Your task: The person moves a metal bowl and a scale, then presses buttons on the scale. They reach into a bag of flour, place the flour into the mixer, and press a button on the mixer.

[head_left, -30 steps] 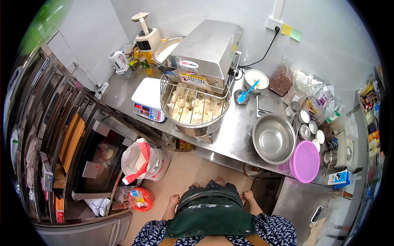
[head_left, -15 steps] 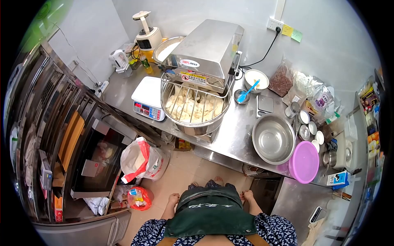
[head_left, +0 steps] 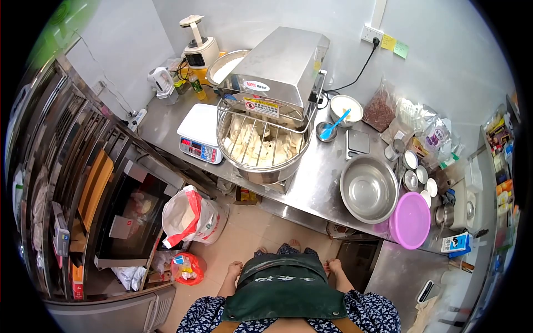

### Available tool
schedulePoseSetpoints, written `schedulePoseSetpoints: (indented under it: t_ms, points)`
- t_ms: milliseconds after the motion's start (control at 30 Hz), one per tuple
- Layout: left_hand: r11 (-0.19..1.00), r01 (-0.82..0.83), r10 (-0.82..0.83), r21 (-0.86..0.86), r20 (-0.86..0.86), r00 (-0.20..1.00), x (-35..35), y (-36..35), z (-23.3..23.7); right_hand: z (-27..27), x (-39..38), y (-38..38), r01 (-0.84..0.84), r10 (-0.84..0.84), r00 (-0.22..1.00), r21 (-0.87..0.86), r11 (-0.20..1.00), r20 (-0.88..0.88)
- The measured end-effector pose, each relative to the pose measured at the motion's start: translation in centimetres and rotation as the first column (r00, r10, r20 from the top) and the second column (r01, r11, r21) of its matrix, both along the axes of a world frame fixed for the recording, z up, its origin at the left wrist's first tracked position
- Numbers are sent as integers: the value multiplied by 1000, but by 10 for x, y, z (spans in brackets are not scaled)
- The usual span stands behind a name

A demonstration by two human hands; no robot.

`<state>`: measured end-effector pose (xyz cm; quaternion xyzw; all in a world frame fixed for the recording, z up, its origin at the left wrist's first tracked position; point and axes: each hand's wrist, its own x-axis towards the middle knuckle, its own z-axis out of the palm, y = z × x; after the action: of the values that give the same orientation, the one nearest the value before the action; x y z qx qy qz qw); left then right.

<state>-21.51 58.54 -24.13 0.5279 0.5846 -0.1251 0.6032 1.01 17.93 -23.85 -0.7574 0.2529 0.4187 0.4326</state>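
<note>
My left hand (head_left: 235,269) hangs beside the dark green apron (head_left: 286,288), fingers curled in, with nothing visible in it. On the apron's other side hangs my right hand (head_left: 334,266), also loosely curled and holding nothing that I can see. Both are well below the counter and touch none of the tools. In front of me a steel dough mixer (head_left: 283,61) stands on the counter. Pale, lumpy dough (head_left: 258,143) fills its bowl (head_left: 266,176) under a wire guard (head_left: 261,130).
The steel counter (head_left: 313,191) carries a white scale (head_left: 199,130), a large steel basin (head_left: 369,187), a purple basin (head_left: 410,220) and a blue spatula (head_left: 335,125) across a small bowl. An open white sack (head_left: 208,219) and a red-lined bin (head_left: 187,268) stand on the floor at left, near a rack (head_left: 61,139).
The dough lumps in the mixer bowl have shifted and look different in shape. My hands stay almost where they were; the whole view moves very slightly.
</note>
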Motion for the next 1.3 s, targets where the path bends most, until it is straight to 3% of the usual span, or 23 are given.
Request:
schedulePoseSetpoints:
  t_ms: [1300]
  points:
    - [1000,-15,15,2,11,1000,-3,1,0,-9,-13,0,39,-39,999,13,999,-27]
